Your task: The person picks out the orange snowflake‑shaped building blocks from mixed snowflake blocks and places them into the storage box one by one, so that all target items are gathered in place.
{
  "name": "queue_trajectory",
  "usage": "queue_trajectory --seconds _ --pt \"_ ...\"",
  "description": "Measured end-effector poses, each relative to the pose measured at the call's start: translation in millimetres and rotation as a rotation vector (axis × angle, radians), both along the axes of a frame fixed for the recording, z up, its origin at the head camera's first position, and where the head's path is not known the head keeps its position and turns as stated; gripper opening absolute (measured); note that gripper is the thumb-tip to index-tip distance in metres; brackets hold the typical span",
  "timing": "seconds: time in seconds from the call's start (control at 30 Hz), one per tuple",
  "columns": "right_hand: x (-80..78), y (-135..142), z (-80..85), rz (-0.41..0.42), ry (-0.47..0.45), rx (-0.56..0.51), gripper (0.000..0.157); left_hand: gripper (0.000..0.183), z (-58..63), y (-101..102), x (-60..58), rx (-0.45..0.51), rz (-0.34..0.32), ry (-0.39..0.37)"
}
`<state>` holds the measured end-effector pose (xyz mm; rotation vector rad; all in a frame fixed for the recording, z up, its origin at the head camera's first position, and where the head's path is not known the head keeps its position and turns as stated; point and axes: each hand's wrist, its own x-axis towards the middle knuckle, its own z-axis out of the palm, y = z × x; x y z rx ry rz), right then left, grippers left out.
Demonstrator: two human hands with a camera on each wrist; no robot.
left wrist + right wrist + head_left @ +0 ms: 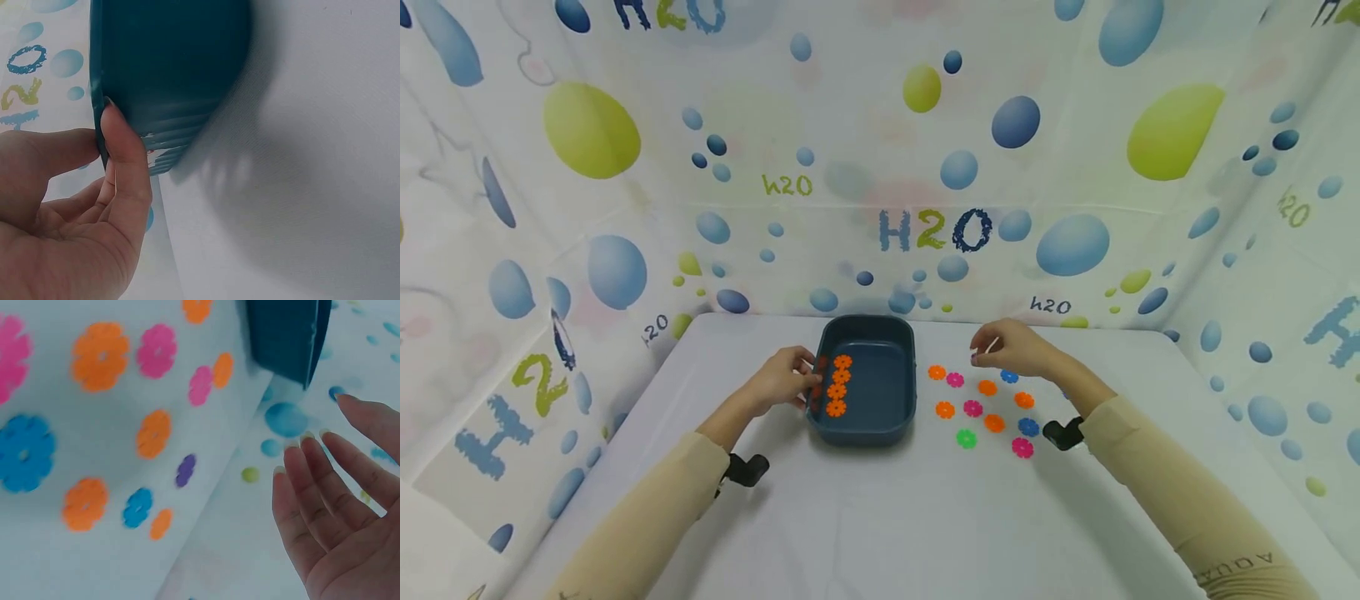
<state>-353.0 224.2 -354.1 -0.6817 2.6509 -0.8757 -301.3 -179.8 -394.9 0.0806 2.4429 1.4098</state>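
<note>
Left hand (778,381) gripping the tray (880,392), right hand (1013,347) hovering loose to the tray's right

The dark teal tray is sitting on a white table (850,533). At the tray's left wall, the left hand is pinching the rim, its thumb pressing one face and its fingers curling against the other. Inside the tray, four orange flower pieces (837,391) are lying in a row along the left side (their color is showing faintly on the inner wall as well).

To the right of the tray, loose flower pieces (973,408) are lying scattered on the table: orange, pink and blue ones, plus a green piece (967,438) resting toward the tray's near end. The right wrist view is also showing a purple piece (185,470) among them. The right hand is hanging in the air on that same side, about level with the tray's far half; its fingers are bending gently, parting from the thumb, and holding nothing.

Beige sleeves (1187,492) are covering both forearms, coming in from the near side of the tray. Behind the tray, a white curtain (850,108) is hanging, showing blue and green spots and "H2O" lettering.
</note>
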Motion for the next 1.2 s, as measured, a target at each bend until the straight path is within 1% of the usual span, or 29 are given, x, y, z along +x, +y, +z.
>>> queue_trajectory --seconds 0.1,0.27,0.47,0.63,0.83,1.07,1.2 --pt "4.3 19.7 -6.4 -0.040 0.002 0.011 0.027 0.039 -0.3 -0.1 0.8 0.003 -0.001 -0.004" --pt "9.4 45.6 -18.3 -0.076 0.001 0.037 0.027 0.040 -0.9 -0.4 0.6 0.007 -0.003 -0.002" --pt "16.4 64.7 -31.5 -0.137 -0.079 0.072 0.032 0.040 -1.9 -1.8 0.5 0.007 -0.005 0.002" --pt "22.5 74.6 -45.4 -0.171 -0.141 0.092 0.034 0.038 -1.4 -2.1 0.4 0.017 -0.004 0.005" --pt "28.5 81.7 -59.1 -0.194 -0.186 0.066 0.033 0.035 -3.0 -1.3 -0.1 0.017 -0.013 0.011" --pt "27.4 80.8 -65.8 -0.230 -0.202 0.068 0.032 0.038 -3.7 -2.1 -0.6 0.018 -0.007 0.006" --pt "25.9 79.6 -67.7 -0.234 -0.201 0.067 0.030 0.039 -4.2 -2.8 -1.0 0.019 -0.004 0.006"
